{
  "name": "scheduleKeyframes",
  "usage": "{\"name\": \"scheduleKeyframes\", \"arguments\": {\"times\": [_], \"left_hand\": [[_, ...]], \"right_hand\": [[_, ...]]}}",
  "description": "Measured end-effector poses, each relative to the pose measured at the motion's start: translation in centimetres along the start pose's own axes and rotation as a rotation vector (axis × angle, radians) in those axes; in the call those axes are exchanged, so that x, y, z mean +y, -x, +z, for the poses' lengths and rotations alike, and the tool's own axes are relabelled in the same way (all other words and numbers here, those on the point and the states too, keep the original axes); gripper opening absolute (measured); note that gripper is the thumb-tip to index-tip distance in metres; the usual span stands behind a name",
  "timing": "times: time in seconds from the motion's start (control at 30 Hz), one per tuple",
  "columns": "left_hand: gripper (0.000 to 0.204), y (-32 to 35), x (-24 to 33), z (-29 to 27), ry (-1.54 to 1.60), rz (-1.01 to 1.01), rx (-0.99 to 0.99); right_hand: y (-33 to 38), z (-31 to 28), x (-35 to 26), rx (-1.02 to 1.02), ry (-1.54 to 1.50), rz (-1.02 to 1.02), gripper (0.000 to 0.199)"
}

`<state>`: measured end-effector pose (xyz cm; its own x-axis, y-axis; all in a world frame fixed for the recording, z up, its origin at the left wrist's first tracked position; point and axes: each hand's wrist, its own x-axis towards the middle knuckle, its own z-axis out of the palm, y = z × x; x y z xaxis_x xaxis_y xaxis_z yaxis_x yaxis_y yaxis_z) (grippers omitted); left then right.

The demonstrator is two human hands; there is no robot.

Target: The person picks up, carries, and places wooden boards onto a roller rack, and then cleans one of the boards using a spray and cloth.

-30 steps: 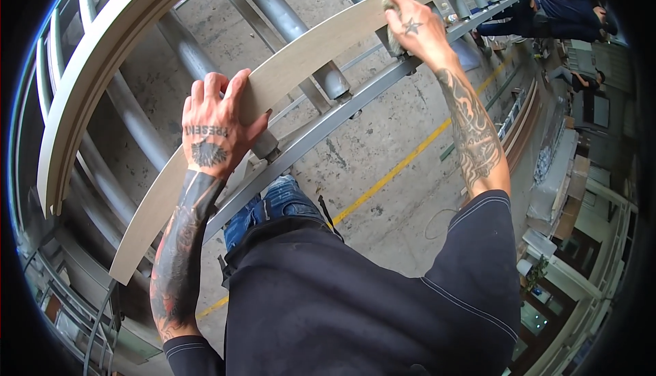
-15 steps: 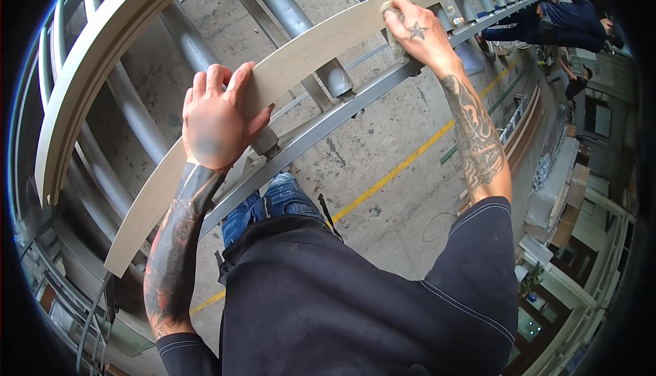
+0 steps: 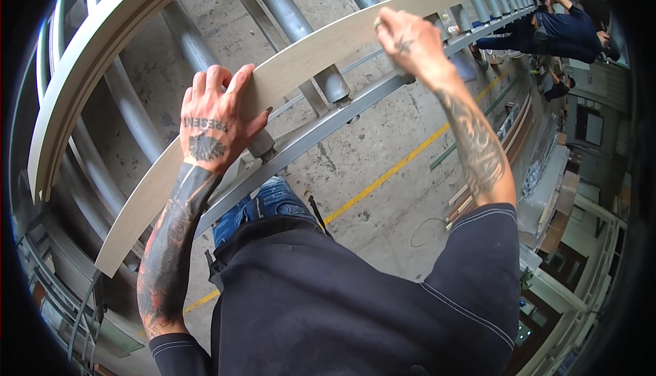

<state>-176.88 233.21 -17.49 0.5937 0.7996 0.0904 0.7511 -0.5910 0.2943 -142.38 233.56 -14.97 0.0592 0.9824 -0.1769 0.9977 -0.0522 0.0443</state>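
Observation:
A long pale wooden board (image 3: 297, 58) lies across a metal roller conveyor in front of me. My left hand (image 3: 213, 123) grips the board left of its middle, its fingers bent over the far edge and the thumb by the near edge. Toward the right end, my right hand (image 3: 413, 45) is closed and presses on the board. Only a sliver of the fuzzy grey-brown pad (image 3: 376, 23) shows at its fingertips; the hand hides the rest.
Conveyor rollers (image 3: 335, 84) run under the board, along a grey side rail (image 3: 321, 127). A thicker pale grooved moulding (image 3: 82, 68) lies beyond. Other people (image 3: 567, 34) are at the far right. Stacked strips and boxes (image 3: 557, 198) stand on the right, past a yellow floor line (image 3: 389, 174).
My right hand has slid a little left and nearer along the board, and the pad is now mostly hidden beneath it. My left hand keeps its place on the board.

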Motion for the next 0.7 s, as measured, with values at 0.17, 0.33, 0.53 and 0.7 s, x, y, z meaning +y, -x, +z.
{"name": "scheduleKeyframes", "arguments": {"times": [0.17,0.33,0.53,0.7], "left_hand": [[0.069,-0.1,-0.1,0.2,0.024,0.014,0.017],[0.067,-0.1,-0.3,-0.1,0.007,-0.001,0.019],[0.066,0.0,-0.3,0.4,0.027,0.004,0.032],[0.066,0.2,-0.4,0.3,0.006,0.009,0.051]], "right_hand": [[-0.9,-0.4,1.9,0.083,-0.146,0.09,0.03],[-1.8,-0.9,2.0,0.081,-0.131,0.181,0.027],[0.6,2.0,1.0,0.234,-0.184,-0.001,0.027],[-0.8,0.9,1.1,0.156,-0.206,0.058,0.027]]}}
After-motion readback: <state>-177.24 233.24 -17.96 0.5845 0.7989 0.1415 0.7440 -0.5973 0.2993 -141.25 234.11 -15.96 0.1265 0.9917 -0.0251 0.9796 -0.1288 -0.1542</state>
